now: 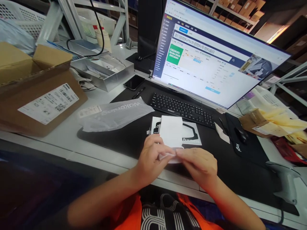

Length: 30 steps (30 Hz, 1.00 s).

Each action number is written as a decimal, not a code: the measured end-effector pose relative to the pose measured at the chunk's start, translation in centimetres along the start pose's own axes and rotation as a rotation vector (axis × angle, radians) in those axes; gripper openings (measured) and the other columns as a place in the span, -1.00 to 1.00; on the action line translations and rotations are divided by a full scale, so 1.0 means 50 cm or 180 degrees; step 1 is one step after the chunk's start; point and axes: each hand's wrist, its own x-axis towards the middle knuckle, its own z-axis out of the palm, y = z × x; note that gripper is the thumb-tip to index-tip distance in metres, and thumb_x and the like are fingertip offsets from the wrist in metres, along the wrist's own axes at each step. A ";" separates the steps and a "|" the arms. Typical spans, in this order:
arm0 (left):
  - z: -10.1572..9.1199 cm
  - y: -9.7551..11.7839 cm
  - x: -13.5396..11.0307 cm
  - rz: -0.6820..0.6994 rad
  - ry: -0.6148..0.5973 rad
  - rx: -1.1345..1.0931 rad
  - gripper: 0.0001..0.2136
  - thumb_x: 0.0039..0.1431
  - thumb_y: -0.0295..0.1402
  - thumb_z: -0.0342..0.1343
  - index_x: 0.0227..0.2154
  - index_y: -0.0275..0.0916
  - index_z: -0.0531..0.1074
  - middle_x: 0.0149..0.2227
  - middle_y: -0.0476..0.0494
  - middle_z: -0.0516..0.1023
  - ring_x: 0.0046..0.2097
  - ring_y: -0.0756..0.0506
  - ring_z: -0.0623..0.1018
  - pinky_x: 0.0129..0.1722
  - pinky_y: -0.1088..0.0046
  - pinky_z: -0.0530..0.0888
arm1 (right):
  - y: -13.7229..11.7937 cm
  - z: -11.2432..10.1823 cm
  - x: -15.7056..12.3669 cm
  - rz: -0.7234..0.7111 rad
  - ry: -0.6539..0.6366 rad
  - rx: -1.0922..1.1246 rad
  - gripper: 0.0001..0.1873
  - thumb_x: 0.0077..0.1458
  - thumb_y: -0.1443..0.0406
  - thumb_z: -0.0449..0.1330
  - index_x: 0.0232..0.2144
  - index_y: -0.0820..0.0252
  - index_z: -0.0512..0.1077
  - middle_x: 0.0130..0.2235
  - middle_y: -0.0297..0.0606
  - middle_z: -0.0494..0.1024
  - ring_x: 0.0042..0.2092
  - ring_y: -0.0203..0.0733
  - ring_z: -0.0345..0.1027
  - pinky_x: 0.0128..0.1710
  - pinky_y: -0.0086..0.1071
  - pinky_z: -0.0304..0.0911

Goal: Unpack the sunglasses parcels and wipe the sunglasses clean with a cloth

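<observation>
fingers of the left hand (151, 158) and right hand (199, 162) pinch, nearly meeting, the near end of a white box (171, 130), which partly covers a printed package (189, 130) above the black mat (120, 143); beyond sits a keyboard (179, 107), leftward a translucent bag (117, 115).

Shelved cartons (248, 9), a labelled box (40, 91) and a handheld scanner (286, 183) mark this as a warehouse.

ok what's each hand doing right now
Left hand: closed, holding the near end of the white box.
Right hand: closed, pinching at that same end.
</observation>
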 end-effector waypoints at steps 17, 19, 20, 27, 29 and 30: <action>0.023 0.004 -0.013 -0.1232 0.0049 -0.0011 -0.78 0.13 -0.44 0.28 -0.22 -0.14 0.37 -0.28 -0.04 0.62 -0.08 -0.16 0.62 0.21 0.00 0.38 | -0.005 0.014 0.022 0.0744 0.0101 -0.0068 -0.80 0.06 0.48 0.33 -0.30 0.08 0.56 -0.37 -0.45 0.68 -0.43 -0.32 0.50 -0.17 -0.25 0.23; 0.021 0.003 -0.012 -0.1163 -0.0011 -0.0001 -0.79 0.14 -0.46 0.27 -0.22 -0.13 0.38 -0.29 -0.04 0.62 -0.03 -0.18 0.61 0.22 0.00 0.37 | -0.003 0.010 0.026 0.1059 0.0008 0.0187 -0.80 0.03 0.47 0.35 -0.32 0.05 0.59 -0.38 -0.47 0.68 -0.43 -0.31 0.49 -0.20 -0.25 0.22; 0.020 0.003 -0.011 -0.1113 -0.0041 0.0008 -0.79 0.14 -0.47 0.26 -0.22 -0.12 0.39 -0.29 -0.03 0.62 0.01 -0.19 0.59 0.22 -0.01 0.36 | -0.002 0.008 0.028 0.1241 -0.0050 0.0299 -0.79 0.01 0.46 0.36 -0.34 0.04 0.60 -0.39 -0.48 0.68 -0.43 -0.30 0.49 -0.22 -0.26 0.23; 0.009 0.003 0.005 -0.0536 -0.0246 0.0396 -0.76 0.14 -0.54 0.23 -0.22 -0.09 0.38 -0.28 0.04 0.60 0.10 -0.20 0.49 0.12 0.11 0.43 | 0.011 0.005 0.032 0.1763 -0.0349 0.0673 -0.84 -0.05 0.44 0.38 -0.44 0.05 0.59 -0.43 -0.49 0.65 -0.40 -0.25 0.47 -0.20 -0.23 0.27; 0.008 0.002 0.008 -0.0361 -0.0280 0.0445 -0.76 0.16 -0.55 0.20 -0.20 -0.10 0.35 -0.27 0.04 0.59 0.05 -0.17 0.51 0.15 0.12 0.41 | 0.015 0.007 0.027 0.1568 -0.0373 0.0593 -0.85 0.00 0.42 0.37 -0.41 0.04 0.58 -0.39 -0.51 0.67 -0.40 -0.28 0.49 -0.03 -0.16 0.24; 0.008 0.001 0.009 -0.0316 -0.0301 0.0466 -0.76 0.17 -0.55 0.20 -0.20 -0.11 0.34 -0.27 0.04 0.59 0.03 -0.16 0.51 0.16 0.13 0.40 | 0.017 0.007 0.025 0.1436 -0.0383 0.0547 -0.86 0.03 0.42 0.37 -0.39 0.05 0.58 -0.37 -0.51 0.67 -0.41 -0.30 0.50 0.03 -0.14 0.21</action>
